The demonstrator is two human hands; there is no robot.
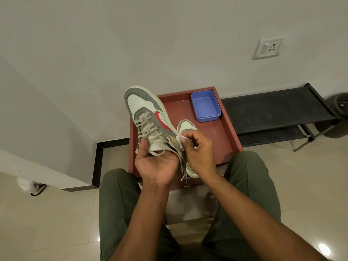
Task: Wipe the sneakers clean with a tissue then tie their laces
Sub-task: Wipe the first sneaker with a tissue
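left hand [154, 162] palm up under the heel end of the raised sneaker [148, 117], thumb pressed against the tongue and laces [145, 127], fingers curled round the shoe from below. right hand [197, 147] just beside it, fingertips pinching a pale lace end [179, 138] at the shoe's collar, other fingers curled in.

held sneaker: grey and white with a red swoosh, toe tilted up and away toward the wall, lifted clear of the red tray [227, 132]. laces threaded through the eyelets but loose — ends dangling down past the left palm and between the two hands.

second sneaker [187, 127] lying on the tray, toe pointing away, mostly hidden behind the right hand and wrist; only the toe cap and a bit of the heel visible. state of its laces impossible to tell.

blue plastic tub [205, 106] in the far right corner of the tray, nothing visible inside it. tray resting on something low in front of the knees, olive trousers [116, 200] on either side.

black low rack [278, 110] along the wall to the right of the tray, dark round bin [339, 113] at its far end. wall socket [269, 47] above the rack. white bundle with a dark cord [28, 184] on the tiled floor at far left — blurred, hard to identify.
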